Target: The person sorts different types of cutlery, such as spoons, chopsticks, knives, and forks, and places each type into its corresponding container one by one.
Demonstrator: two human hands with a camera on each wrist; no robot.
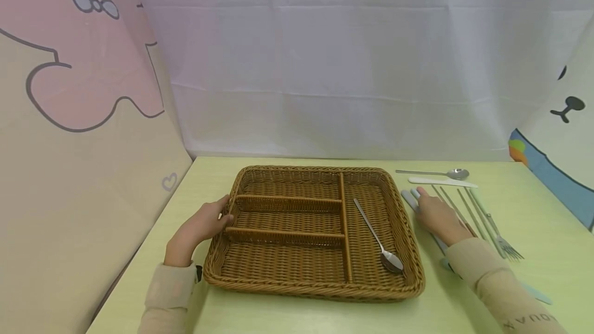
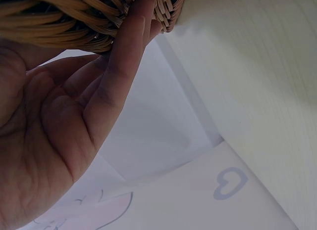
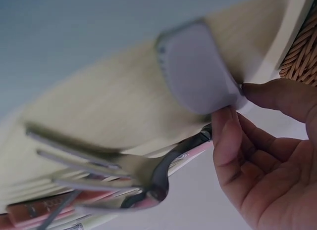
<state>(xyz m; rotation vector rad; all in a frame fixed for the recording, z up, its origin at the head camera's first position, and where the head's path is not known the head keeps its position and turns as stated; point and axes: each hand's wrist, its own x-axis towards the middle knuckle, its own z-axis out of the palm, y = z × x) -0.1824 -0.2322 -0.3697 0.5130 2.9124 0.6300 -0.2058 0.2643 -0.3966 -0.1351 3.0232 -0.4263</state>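
Note:
A brown wicker basket tray (image 1: 274, 288) with dividers sits mid-table. My left hand (image 1: 200, 227) holds its left side, the thumb at the rim and the fingers along the outer wall (image 2: 54, 22). A metal spoon (image 1: 371, 228) lies in the basket's right compartment. To the right of the basket, my right hand (image 1: 438, 215) is down among the cutlery. Between thumb and fingers it pinches a grey table knife (image 3: 195, 67) with small teeth marks along one edge. A fork (image 3: 148, 173) shows close beside this hand (image 3: 272, 146) in the right wrist view.
Behind the right hand lie a metal spoon (image 1: 457, 173) and a white knife (image 1: 441, 182). Farther right are several chopsticks (image 1: 473, 210) and a green-handled fork (image 1: 496, 233). A pale green piece (image 1: 537, 294) lies near the right forearm. Cloth walls enclose the table.

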